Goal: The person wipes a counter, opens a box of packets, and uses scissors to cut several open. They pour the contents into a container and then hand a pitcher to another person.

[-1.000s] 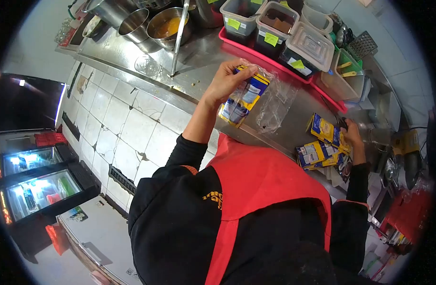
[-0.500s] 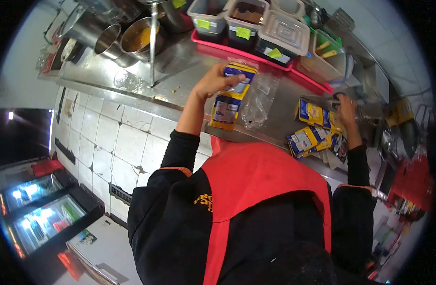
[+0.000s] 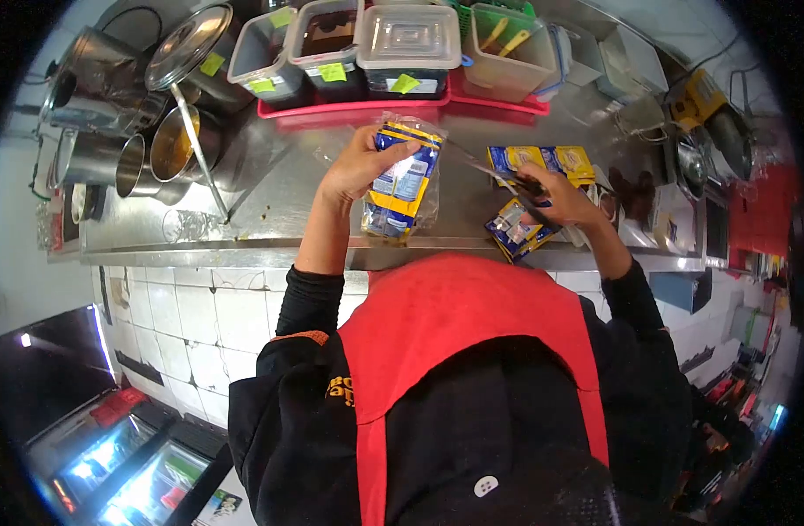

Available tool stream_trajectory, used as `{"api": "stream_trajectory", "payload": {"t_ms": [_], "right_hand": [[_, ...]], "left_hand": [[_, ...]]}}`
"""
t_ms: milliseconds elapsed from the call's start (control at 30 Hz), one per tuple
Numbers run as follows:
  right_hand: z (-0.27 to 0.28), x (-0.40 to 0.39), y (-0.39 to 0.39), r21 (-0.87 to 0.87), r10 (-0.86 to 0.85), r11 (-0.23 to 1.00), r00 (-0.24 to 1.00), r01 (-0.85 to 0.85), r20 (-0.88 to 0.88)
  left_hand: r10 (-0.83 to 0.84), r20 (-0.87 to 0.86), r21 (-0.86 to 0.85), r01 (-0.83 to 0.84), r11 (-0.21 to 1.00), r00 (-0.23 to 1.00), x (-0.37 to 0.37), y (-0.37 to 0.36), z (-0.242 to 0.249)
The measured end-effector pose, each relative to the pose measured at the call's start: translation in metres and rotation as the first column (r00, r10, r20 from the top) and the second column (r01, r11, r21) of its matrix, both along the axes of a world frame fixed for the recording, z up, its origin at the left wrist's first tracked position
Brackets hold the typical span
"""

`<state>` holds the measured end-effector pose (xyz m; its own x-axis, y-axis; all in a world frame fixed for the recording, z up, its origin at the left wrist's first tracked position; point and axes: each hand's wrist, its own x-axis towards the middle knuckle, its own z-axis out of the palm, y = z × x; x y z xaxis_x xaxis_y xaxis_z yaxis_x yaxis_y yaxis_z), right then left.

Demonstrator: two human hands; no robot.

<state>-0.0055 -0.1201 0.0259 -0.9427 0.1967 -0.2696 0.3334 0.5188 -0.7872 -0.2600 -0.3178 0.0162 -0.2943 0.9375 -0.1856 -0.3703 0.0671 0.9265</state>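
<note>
Held packets [image 3: 402, 186], blue and yellow, in clear plastic wrap: located at the worktop [image 3: 288, 188], left of centre, upper end towards the pink tray [image 3: 360, 111] along the rear, lower end near the front edge. Left hand [image 3: 360, 165] closed on them, thumb across the face, other fingers largely hidden behind. Right hand [image 3: 558, 197] curled round the dark handle of what looks like scissors [image 3: 483, 165]; cannot tell whether the blades are parted. Loose packets [image 3: 512, 230] lie under and beside this hand, towards the front edge.

Step in hand (judgement): lining up scissors and packets, no cut seen. Next move, judged, calls for a firm left grip and blades kept clear of the thumb.

Orientation: packets' long axis runs roughly front to rear, upper end leaning slightly right; a pale printed panel faces the camera. Blades point left and rearward, towards the packets.
</note>
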Motion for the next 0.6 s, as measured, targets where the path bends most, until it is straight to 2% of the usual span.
{"api": "stream_trajectory", "payload": {"t_ms": [67, 167, 233, 367, 500, 567, 600], "right_hand": [[0.007, -0.006, -0.01, 0.025, 0.007, 1.0, 0.998, -0.009, 0.064], [0.01, -0.01, -0.014, -0.079, -0.029, 0.996, 1.0, 0.029, -0.003], [0.011, -0.008, -0.011, -0.125, -0.046, 0.991, 0.999, 0.046, -0.002], [0.002, 0.001, -0.008, -0.267, -0.118, 0.958, 0.992, 0.103, -0.042], [0.0, 0.006, -0.006, -0.199, -0.128, 0.973, 0.991, 0.12, -0.029], [-0.007, 0.008, -0.005, -0.345, -0.191, 0.922, 0.982, 0.175, -0.011], [-0.005, 0.008, -0.004, -0.346, -0.193, 0.921, 0.981, 0.177, -0.01]], "left_hand": [[-0.052, -0.017, -0.036, 0.051, 0.998, 0.999, 0.006, 0.007, 0.003], [-0.104, -0.044, -0.029, 0.103, 0.994, 0.994, 0.012, 0.014, 0.004], [-0.167, -0.085, -0.109, 0.157, 0.982, 0.982, 0.013, 0.018, 0.006], [-0.181, -0.052, -0.081, 0.177, 0.981, 0.982, 0.019, 0.022, 0.013], [-0.182, -0.08, -0.101, 0.174, 0.98, 0.98, 0.02, 0.025, 0.009], [-0.202, -0.064, -0.115, 0.194, 0.974, 0.977, 0.019, 0.027, 0.007], [-0.203, -0.062, -0.117, 0.195, 0.974, 0.977, 0.019, 0.027, 0.006]]}}
